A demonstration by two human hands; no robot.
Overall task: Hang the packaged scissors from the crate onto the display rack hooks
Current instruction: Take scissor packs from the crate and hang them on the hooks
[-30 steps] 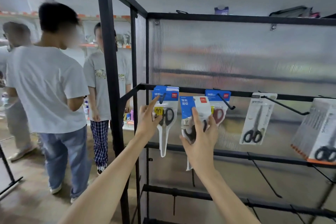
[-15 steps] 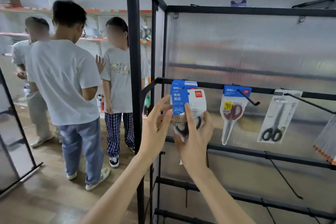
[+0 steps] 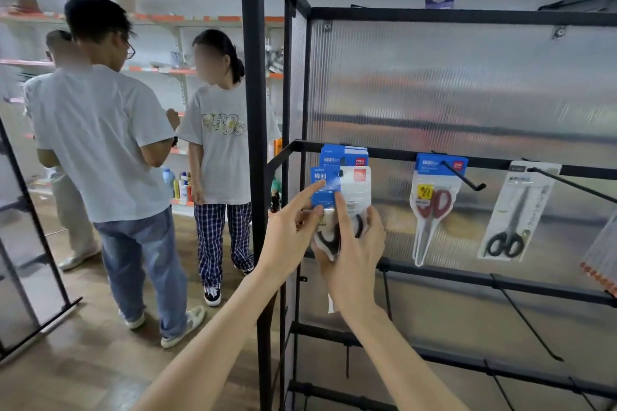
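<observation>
Blue card tops a pack of scissors that both hands hold up at the left end of the black display rack. The right hand is curled round the lower part of the pack, with one finger lying up along its front. The left hand is at 9 o'clock from the pack; its pointing finger is stretched up and its tip touches the blue card, while the thumb touches the pack lower down. The hole in the card is at the tip of a hook, and more blue packs hang just behind at 12 o'clock. I cannot tell if the pack is on the hook yet.

At 3 o'clock from the hands, a pack of red scissors hangs on its own hook. Farther right hangs a pack of black scissors. At 9 o'clock, people in white shirts stand on a wooden floor near some shelves.
</observation>
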